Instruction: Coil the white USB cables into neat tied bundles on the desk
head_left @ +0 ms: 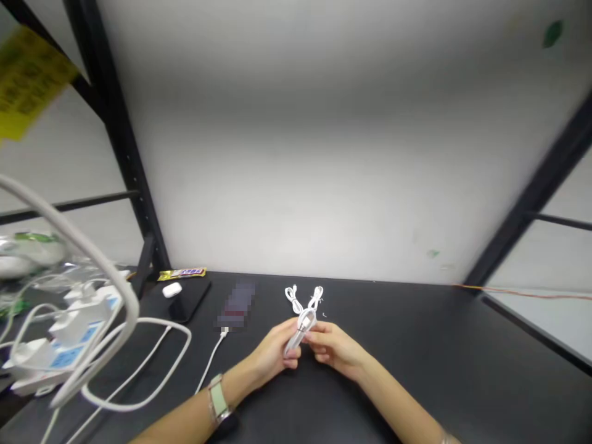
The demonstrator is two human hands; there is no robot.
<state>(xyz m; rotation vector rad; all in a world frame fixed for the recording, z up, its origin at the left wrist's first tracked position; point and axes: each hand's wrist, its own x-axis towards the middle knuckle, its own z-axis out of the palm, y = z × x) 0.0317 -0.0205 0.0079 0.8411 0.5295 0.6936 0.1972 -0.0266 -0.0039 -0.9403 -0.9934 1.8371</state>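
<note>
Thick white cable loops blurred near the lens. Left hand and right hand hold a folded white USB cable above the black bench, fingers pinching it closed. Risk: loose loops slip the pinch, tangle, or snag the white charging lead beside them.

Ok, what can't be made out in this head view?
In the head view:
White cable bundle's middle: hidden by the left hand and right hand.
Dark device: pixelated, its face unreadable.
Yellow printed sheet: blurred, cut off by the top-left edge.
Right wrist's band: cut off by the bottom edge.
</note>
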